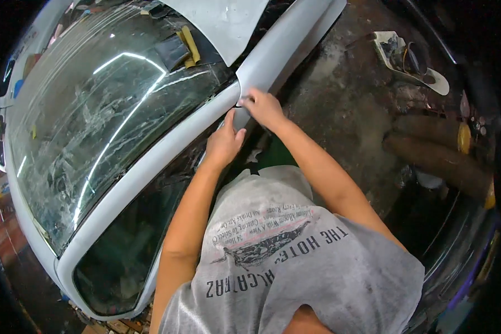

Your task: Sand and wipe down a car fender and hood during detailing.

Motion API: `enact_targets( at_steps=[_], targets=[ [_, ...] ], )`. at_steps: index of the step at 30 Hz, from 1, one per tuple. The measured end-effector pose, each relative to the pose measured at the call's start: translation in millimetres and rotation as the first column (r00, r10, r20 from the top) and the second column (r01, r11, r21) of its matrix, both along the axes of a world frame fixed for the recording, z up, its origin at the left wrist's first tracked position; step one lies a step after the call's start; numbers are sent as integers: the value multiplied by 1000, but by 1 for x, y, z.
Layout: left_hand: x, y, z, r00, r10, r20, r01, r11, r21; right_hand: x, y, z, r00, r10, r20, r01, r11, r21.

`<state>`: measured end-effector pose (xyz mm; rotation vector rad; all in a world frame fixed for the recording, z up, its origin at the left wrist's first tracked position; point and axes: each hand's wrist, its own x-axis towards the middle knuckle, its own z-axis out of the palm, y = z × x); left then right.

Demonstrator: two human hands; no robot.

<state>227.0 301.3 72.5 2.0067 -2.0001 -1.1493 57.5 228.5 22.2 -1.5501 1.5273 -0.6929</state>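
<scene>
A car with dull white body panels stands in front of me and to my left. My left hand holds a narrow pale edge piece beside the base of the windshield pillar, thumb and forefinger on either side of it. Just above and to its right, my right hand is closed, its fingertips pinched at the seam where the pillar meets the white fender. Whatever those fingers hold is too small and covered to name.
The dusty windshield carries a dark pad with yellow strips near the raised hood corner. A dark side window lies below the pillar. On the stained floor at right rests a curved white part with dark items.
</scene>
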Motion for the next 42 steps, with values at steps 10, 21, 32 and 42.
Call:
enact_targets(
  at_steps=[10,21,32,42],
  targets=[
    [0,1,-1,1000,1,18,-1,1000,-1,-3,4,-2,953,245,-179,-262,962,-75],
    [0,1,0,1000,15,6,-15,1000,-1,-6,-18,4,989,129,-68,-132,991,-39],
    [-2,-1,2,1000,5,21,-5,1000,-19,4,7,-12,996,57,-75,-59,998,-22],
    [-3,-1,6,1000,21,21,-22,999,29,11,16,-12,1000,17,8,-18,997,76]
  ],
)
